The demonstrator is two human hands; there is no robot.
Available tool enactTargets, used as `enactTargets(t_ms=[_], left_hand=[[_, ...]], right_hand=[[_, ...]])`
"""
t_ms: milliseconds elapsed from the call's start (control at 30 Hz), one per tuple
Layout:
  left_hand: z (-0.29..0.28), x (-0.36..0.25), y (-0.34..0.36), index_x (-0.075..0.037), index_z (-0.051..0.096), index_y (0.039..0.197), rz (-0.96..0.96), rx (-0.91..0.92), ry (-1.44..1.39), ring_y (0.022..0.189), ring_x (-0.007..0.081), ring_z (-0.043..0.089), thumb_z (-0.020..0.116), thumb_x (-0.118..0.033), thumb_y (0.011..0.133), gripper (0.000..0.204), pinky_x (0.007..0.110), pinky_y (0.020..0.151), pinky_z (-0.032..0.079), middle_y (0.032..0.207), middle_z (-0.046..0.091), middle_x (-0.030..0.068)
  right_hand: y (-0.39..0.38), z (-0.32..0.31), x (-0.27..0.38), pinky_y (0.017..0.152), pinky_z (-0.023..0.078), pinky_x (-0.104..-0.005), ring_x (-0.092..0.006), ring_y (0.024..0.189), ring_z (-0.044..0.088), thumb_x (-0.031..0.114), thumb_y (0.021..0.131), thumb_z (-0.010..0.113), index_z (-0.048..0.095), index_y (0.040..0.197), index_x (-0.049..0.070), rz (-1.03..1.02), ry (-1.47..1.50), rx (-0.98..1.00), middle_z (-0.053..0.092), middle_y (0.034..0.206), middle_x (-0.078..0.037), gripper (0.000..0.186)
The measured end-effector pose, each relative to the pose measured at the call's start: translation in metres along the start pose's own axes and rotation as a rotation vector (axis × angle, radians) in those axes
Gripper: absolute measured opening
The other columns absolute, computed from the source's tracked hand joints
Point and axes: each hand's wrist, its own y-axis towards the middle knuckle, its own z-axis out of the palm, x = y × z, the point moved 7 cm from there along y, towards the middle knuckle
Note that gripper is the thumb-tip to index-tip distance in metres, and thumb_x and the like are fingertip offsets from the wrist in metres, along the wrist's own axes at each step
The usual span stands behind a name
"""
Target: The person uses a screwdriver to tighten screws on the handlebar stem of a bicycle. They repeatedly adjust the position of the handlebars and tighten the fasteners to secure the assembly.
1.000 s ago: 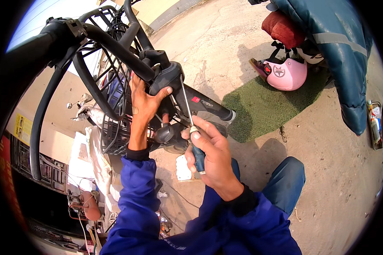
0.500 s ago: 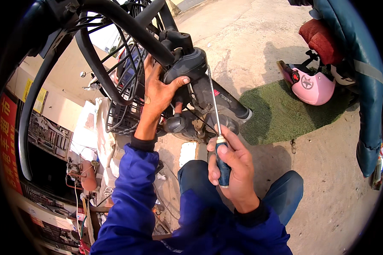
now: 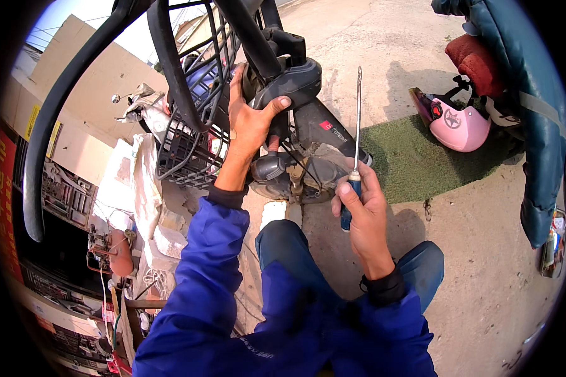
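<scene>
My left hand [image 3: 250, 122] is wrapped around the black plastic housing [image 3: 289, 85] at the front of an electric bike, its thumb along the near side and its fingers partly hidden behind. In my right hand [image 3: 366, 217] is a screwdriver [image 3: 358, 135] with a long metal shaft and a dark blue handle. Its shaft points up and away, with the tip apart from the bike. The black frame tube [image 3: 324, 129] slopes down from the housing toward the right. Beside my left hand hangs the bike's black wire basket [image 3: 181, 164].
A pink helmet [image 3: 462, 129] rests at the right by a green mat [image 3: 415, 160]. Near it are a reddish-brown cloth [image 3: 475, 63] and a dark teal padded cover [image 3: 538, 119]. A reddish tank [image 3: 121, 254] stands at lower left, near white sheeting [image 3: 146, 176].
The screwdriver has moved right, away from the housing, and stands more upright. My right hand has moved up and right with it. My left hand keeps its hold while the view shifts.
</scene>
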Motion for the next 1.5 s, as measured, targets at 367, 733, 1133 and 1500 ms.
enactTargets(t_ms=[367, 733, 1133, 1500], left_hand=[[0.002, -0.043, -0.005, -0.003, 0.061, 0.146, 0.217, 0.074, 0.604, 0.145, 0.0490, 0.049, 0.083, -0.050, 0.089, 0.077, 0.051, 0.109, 0.052, 0.163, 0.040, 0.0304], [-0.001, -0.034, -0.009, 0.005, 0.067, 0.135, 0.347, -0.001, 0.580, 0.141, 0.0515, 0.052, 0.079, -0.045, 0.094, 0.065, 0.052, 0.112, 0.049, 0.161, 0.043, 0.0328], [-0.001, -0.014, -0.025, 0.009, 0.046, 0.147, 0.361, -0.101, -0.041, 0.144, 0.0346, 0.049, 0.066, -0.026, 0.102, 0.061, 0.043, 0.122, 0.036, 0.155, 0.047, 0.0263], [-0.010, -0.005, 0.018, 0.014, 0.044, 0.155, 0.043, -0.026, -0.235, 0.148, 0.0326, 0.049, 0.051, -0.035, 0.102, 0.072, 0.035, 0.125, 0.031, 0.158, 0.052, 0.0291]], right_hand=[[0.035, -0.006, 0.008, 0.057, 0.041, -0.0235, -0.0052, 0.063, 0.051, 0.015, 0.106, 0.066, 0.055, 0.142, 0.000, -0.116, -0.133, -0.036, 0.056, 0.077, 0.003, 0.040], [0.084, -0.011, 0.022, 0.059, 0.043, -0.0263, -0.0063, 0.065, 0.052, 0.014, 0.102, 0.069, 0.062, 0.137, 0.001, -0.285, -0.449, -0.058, 0.057, 0.077, 0.002, 0.038], [0.115, -0.038, 0.007, 0.057, 0.043, -0.0288, -0.0085, 0.063, 0.053, 0.016, 0.099, 0.072, 0.065, 0.133, -0.001, -0.322, -0.576, -0.097, 0.056, 0.074, 0.002, 0.039], [0.137, 0.009, -0.018, 0.052, 0.041, -0.0223, -0.0043, 0.059, 0.051, 0.019, 0.103, 0.074, 0.060, 0.135, -0.003, -0.420, -0.215, 0.056, 0.059, 0.077, 0.001, 0.042]])
